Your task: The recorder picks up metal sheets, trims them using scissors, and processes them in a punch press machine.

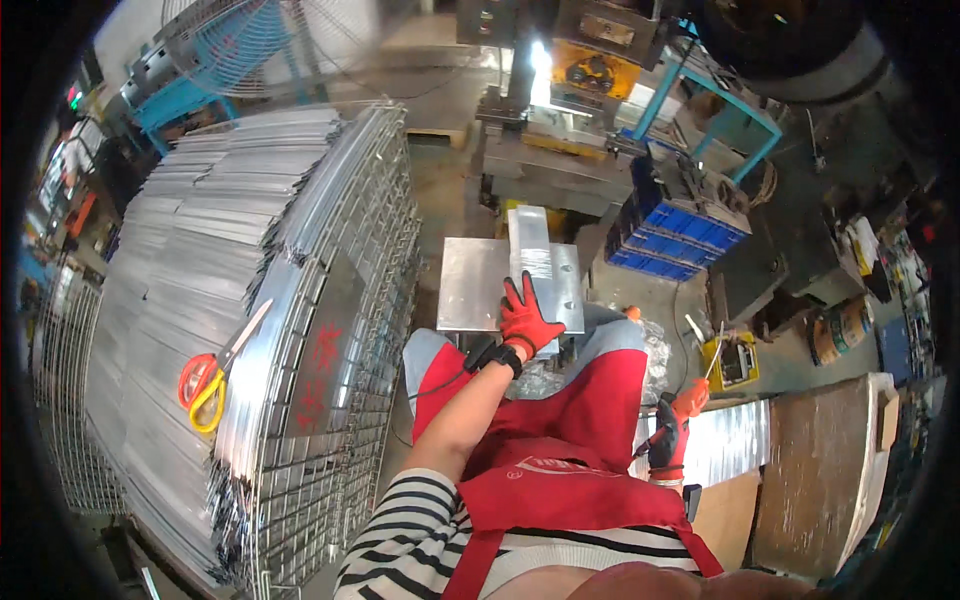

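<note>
While the right hand (678,425) sits low at the person's side, a thin rod (716,350) at its fingertips and its hold too small to tell, the left hand (527,318) lies flat, fingers spread wide and clasping nothing, on the metal strips (533,245); bright, silvery, long and narrow, they cross the grey table (470,285), far ends jutting past its edge; blue crates (665,235) stand beyond.

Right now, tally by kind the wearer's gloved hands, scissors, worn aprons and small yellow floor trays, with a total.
Red-and-black gloved left hand and right hand: 2
Metal scissors with one orange-red and one yellow handle: 1
Red cloth apron: 1
Small yellow open tray: 1
Total: 5
</note>
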Action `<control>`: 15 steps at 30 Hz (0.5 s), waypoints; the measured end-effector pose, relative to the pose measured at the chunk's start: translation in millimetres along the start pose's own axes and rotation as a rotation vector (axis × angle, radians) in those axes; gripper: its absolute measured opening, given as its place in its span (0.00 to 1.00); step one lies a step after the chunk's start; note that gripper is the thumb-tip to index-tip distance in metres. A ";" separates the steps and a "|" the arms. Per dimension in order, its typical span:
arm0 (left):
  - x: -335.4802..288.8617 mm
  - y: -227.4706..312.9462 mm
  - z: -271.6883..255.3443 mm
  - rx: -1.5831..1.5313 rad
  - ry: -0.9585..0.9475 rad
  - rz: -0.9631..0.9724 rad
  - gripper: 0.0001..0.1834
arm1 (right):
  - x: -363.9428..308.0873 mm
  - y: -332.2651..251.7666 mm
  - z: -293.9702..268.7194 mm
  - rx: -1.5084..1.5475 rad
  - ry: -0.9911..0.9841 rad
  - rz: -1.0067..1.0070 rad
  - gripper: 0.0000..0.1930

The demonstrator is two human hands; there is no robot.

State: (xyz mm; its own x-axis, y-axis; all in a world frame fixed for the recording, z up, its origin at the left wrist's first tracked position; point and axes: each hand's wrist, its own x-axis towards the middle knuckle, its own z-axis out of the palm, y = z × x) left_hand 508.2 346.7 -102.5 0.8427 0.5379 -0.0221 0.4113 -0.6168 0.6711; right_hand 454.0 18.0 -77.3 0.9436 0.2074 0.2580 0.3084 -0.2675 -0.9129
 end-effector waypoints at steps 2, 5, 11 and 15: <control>-3.6 -6.1 -5.7 0.006 0.004 -0.057 0.67 | 14.2 13.7 10.3 0.119 0.011 0.146 0.17; -8.0 2.0 -15.2 0.077 -0.083 -0.232 0.66 | 36.8 -0.4 27.9 0.027 -0.063 0.311 0.21; -8.1 -22.2 -21.8 -0.181 -0.176 -0.158 0.68 | 55.7 2.4 52.6 -0.378 -0.173 0.182 0.30; -4.1 -50.7 -38.4 -0.699 -0.256 -0.173 0.66 | 59.9 19.6 40.3 -0.383 -0.194 0.260 0.27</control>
State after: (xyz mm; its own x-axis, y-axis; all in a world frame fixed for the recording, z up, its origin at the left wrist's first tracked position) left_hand 470.5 397.8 -108.0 0.8756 0.3914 -0.2831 0.3006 0.0173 0.9536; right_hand 511.7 63.1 -92.5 0.9665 0.2496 -0.0594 0.1225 -0.6521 -0.7482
